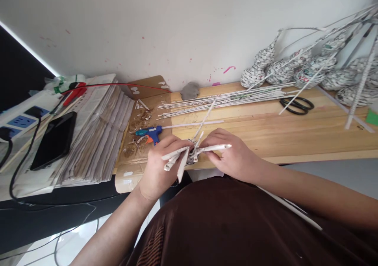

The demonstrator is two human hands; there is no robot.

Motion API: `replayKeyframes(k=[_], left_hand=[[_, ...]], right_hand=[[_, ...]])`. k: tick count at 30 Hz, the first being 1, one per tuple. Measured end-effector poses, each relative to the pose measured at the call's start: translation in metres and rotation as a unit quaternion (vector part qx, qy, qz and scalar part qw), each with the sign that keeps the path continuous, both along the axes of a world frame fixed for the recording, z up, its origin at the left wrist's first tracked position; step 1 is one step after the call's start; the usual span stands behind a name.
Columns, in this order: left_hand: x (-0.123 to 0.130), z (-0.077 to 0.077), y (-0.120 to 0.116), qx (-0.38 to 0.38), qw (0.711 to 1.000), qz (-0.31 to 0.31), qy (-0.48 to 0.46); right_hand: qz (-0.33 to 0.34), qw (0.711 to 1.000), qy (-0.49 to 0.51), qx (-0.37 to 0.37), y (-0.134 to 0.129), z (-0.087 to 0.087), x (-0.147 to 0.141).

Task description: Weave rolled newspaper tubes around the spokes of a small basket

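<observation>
Close to the table's front edge, my left hand [163, 161] is closed around a small woven piece [191, 159] made of rolled newspaper tubes. Several tube ends stick out of it in different directions, some pointing toward me past the left fingers. My right hand [230, 154] pinches the same piece from the other side, next to a white paper tube [217, 148] that runs across its fingers. One long paper tube [205, 118] slants away toward the wall. The fingers cover most of the woven body.
A blue glue gun [152, 134] lies on cardboard at left, beside stacked newspapers [97, 148], a phone [54, 140] and a power strip [22, 120]. Loose paper tubes [230, 100], a grey lump [189, 91], black-handled scissors [298, 105] and woven gourd shapes [256, 69] lie farther back.
</observation>
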State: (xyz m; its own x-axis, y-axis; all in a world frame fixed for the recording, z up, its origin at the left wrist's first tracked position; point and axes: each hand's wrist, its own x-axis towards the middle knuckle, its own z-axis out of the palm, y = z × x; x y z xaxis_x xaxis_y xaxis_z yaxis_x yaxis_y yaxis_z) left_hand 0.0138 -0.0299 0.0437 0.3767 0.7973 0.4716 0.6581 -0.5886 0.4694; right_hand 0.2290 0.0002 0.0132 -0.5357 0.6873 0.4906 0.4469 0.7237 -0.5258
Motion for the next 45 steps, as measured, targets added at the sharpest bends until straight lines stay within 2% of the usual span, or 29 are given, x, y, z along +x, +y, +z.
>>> replayKeyframes(k=[6, 8, 10, 12, 15, 19, 21, 26, 28, 33, 36, 38, 41, 45], left_hand=[[0.009, 0.0, -0.002, 0.048, 0.996, 0.072, 0.023], [0.01, 0.0, -0.001, 0.051, 0.995, 0.077, 0.023], [0.011, 0.001, -0.001, 0.045, 0.996, 0.075, 0.019], [0.01, 0.001, -0.002, 0.033, 0.997, 0.071, 0.011], [0.008, 0.001, -0.001, 0.016, 0.997, 0.072, 0.006], [0.006, -0.003, -0.001, 0.009, 0.996, 0.083, 0.005], [0.005, -0.003, -0.001, 0.006, 0.996, 0.086, 0.006], [0.007, -0.001, -0.001, 0.001, 0.996, 0.085, 0.013], [0.008, 0.001, -0.001, -0.003, 0.997, 0.081, 0.013], [0.007, 0.001, -0.002, -0.007, 0.997, 0.072, 0.001], [0.006, -0.001, -0.001, -0.018, 0.998, 0.067, -0.009], [0.005, -0.002, -0.001, -0.025, 0.998, 0.062, -0.014], [0.003, -0.004, -0.001, -0.032, 0.998, 0.052, -0.016], [0.003, -0.002, -0.002, -0.038, 0.998, 0.049, -0.023]], right_hand=[[0.061, 0.983, -0.008, 0.174, 0.016, -0.009, 0.006], [0.084, 0.977, 0.003, 0.196, 0.019, -0.012, 0.007], [0.072, 0.987, 0.035, 0.141, 0.02, -0.013, 0.005], [0.035, 0.996, 0.076, 0.041, 0.02, -0.01, 0.002], [0.029, 0.992, 0.115, -0.052, 0.02, -0.005, -0.003], [0.085, 0.989, 0.106, -0.064, 0.022, 0.003, -0.004], [0.092, 0.989, 0.096, -0.072, 0.022, 0.005, -0.003], [0.047, 0.993, 0.081, -0.066, 0.014, 0.008, -0.005], [0.021, 0.991, 0.096, -0.086, 0.011, 0.008, -0.008], [-0.015, 0.961, 0.128, -0.247, 0.009, 0.01, -0.017], [-0.037, 0.95, 0.11, -0.29, 0.013, 0.01, -0.02], [-0.029, 0.938, 0.112, -0.327, 0.018, 0.008, -0.023], [0.023, 0.911, 0.153, -0.383, 0.023, 0.003, -0.029], [0.009, 0.867, 0.253, -0.43, 0.02, -0.004, -0.039]])
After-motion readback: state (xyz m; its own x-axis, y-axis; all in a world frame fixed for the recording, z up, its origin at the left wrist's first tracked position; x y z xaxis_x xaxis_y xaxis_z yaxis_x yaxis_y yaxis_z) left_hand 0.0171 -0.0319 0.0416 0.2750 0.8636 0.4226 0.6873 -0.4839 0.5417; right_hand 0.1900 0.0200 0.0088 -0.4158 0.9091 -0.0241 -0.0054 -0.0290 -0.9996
